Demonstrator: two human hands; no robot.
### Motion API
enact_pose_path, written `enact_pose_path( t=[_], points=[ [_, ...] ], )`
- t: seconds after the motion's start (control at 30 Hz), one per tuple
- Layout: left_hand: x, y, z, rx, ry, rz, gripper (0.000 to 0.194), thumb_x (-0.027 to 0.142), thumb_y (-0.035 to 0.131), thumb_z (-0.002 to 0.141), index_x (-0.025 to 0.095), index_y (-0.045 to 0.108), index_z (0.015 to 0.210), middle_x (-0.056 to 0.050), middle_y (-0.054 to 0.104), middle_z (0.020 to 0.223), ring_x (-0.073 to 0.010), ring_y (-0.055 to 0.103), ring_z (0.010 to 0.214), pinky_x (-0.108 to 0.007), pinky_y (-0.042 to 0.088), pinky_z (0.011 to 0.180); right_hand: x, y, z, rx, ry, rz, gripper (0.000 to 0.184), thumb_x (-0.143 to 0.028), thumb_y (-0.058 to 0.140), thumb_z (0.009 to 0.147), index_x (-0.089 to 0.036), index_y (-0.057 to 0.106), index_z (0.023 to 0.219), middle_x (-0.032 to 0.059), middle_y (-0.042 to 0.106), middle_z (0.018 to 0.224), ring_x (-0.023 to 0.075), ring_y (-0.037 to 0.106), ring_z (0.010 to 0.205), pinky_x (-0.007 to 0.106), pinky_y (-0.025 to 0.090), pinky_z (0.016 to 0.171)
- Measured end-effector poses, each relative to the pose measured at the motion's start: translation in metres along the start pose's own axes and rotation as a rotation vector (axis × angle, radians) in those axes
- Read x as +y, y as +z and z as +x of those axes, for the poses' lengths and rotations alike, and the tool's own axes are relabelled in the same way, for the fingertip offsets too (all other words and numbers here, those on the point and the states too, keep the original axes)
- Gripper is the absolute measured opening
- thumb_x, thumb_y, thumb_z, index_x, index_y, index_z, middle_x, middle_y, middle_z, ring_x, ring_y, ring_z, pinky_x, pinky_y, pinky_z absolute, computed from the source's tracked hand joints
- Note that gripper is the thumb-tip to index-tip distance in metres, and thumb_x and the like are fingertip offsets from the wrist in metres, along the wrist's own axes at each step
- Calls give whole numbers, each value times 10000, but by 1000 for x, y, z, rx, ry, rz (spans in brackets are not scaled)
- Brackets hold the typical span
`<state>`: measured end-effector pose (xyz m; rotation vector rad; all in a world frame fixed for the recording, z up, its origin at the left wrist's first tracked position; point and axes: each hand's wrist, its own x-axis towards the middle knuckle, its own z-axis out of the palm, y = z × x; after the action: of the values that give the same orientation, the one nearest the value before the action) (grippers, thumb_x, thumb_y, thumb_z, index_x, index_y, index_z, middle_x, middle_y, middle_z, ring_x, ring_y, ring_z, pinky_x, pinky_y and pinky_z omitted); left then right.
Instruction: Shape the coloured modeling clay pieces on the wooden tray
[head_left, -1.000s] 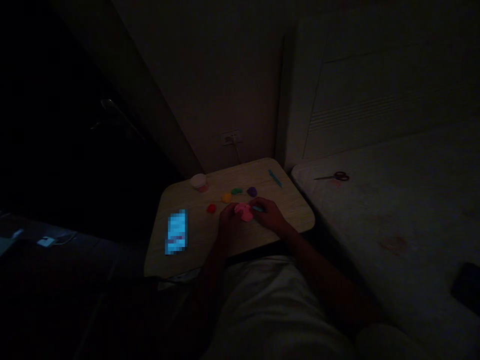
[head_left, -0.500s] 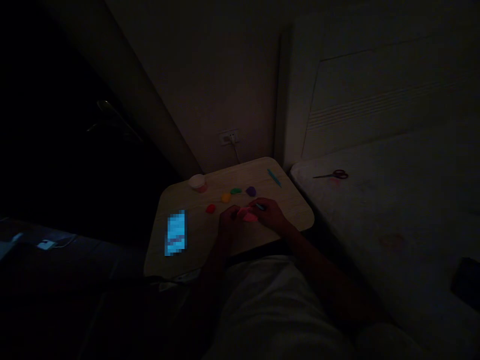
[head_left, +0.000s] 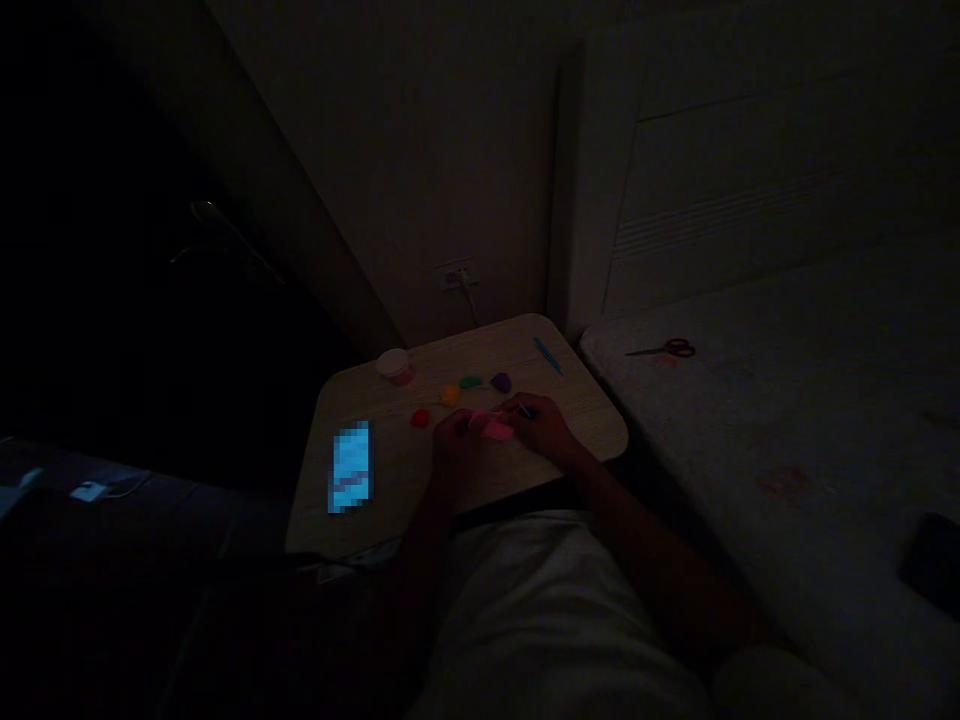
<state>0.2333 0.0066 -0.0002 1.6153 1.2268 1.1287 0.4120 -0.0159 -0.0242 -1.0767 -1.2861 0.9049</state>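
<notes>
Pink modelling clay (head_left: 495, 428), flattened and uneven, is between my two hands above the near middle of the small table. My left hand (head_left: 454, 440) is closed on its left side. My right hand (head_left: 541, 428) is closed around a thin bluish stick-like tool (head_left: 526, 410), with its fingertips at the clay's right edge; the tool's tip is hidden. Just beyond my hands lie lumps of clay: red (head_left: 420, 418), yellow (head_left: 450, 396), green (head_left: 471, 382) and purple (head_left: 501, 383). The dim light blurs the finer detail.
On the wooden table (head_left: 405, 490) are a lit phone (head_left: 351, 467) at left, a lidded tub (head_left: 395, 367) at the back and a teal stick-like tool (head_left: 548, 356) at back right. Scissors (head_left: 671, 348) lie on the pale mattress (head_left: 720, 420) at right. A wall socket (head_left: 456, 275) holds a plug.
The pink clay has been tilted and folded between my hands, its broad face showing less than before. The bluish tool in my right hand now points more upright. The view has shifted slightly.
</notes>
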Motion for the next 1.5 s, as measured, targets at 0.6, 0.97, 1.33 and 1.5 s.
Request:
enact_pose_path(
  t=[0.6,0.97,1.33,1.5],
  points=[
    [-3,1,-6,-191,69,-9,331,470,645,846,157,692,748,-6,631,692,-150,553,674,-251,418,637,-6,-1,-2,-99,31,0,286,-444,773,789,-202,793,939,52,782,899,217,692,822,312,527,754],
    [0,3,-8,-223,127,101,300,427,667,841,157,669,710,6,577,661,-131,505,648,-238,392,604,-8,-2,-2,-97,39,-1,258,-438,747,794,-183,763,830,34,744,784,190,654,728,290,500,688],
    [2,2,-9,-276,53,102,349,445,695,784,155,643,596,18,542,579,-124,479,588,-240,355,559,-8,-4,-3,-123,37,-57,273,-457,766,770,-186,758,745,23,726,709,176,635,673,276,479,638],
    [-1,4,-8,-264,45,43,265,410,718,771,151,707,719,4,625,670,-141,537,648,-242,405,604,-2,-2,-1,-26,87,-2,262,-440,747,771,-179,739,751,16,705,701,162,598,640,263,456,595]
  ],
)
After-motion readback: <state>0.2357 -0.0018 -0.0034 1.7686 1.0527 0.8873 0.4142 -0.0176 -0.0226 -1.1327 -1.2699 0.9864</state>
